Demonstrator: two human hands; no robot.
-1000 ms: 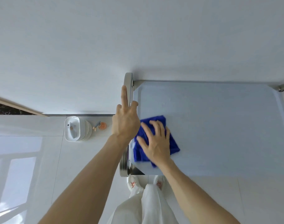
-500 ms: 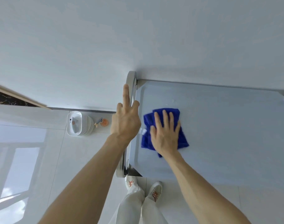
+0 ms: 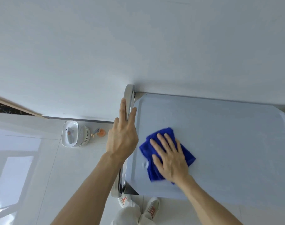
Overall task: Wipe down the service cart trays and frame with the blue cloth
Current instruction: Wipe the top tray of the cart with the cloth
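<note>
1. While the left hand rests on the chrome handle rail at the cart's left edge, fingers laid out along it rather than clenched, it looks like it's just steadying the cart.
2. Right hand is flat and spread on the blue cloth, pressing it down on the top tray. No pinch or fist, just the palm holding it there.
3. Cloth sits near the tray's left edge, closer to the near edge than the far one.
4. Key bit: nearly all the bare tray lies to the right of the cloth and toward the far edge, with the tray's long axis running left to right. So I'd guess the right hand does the sweeping out that way.
5. Frame and lower trays aren't really visible, can't say anything about them.
</note>
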